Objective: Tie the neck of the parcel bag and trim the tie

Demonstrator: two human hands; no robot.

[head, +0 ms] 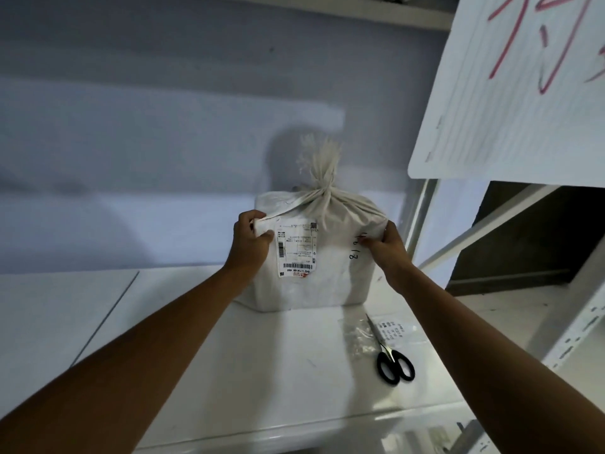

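The bag (314,257) stood on the table (229,355) at twelve o'clock, neck (322,178) bunched. My left hand (250,239) pinched its nine o'clock corner and my right hand (388,244) its three o'clock corner. An uneven tug could have toppled it and loosened the neck, with the scissors (391,358) at four untouched.

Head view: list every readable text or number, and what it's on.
"81", sideways in black marker on the parcel bag; further strokes beside the right hand unclear.
Barcodes and print on the shipping label: too small to read.
Red handwriting on the white board: cut off, unreadable.
Print on the paper slip by the scissors: too small.
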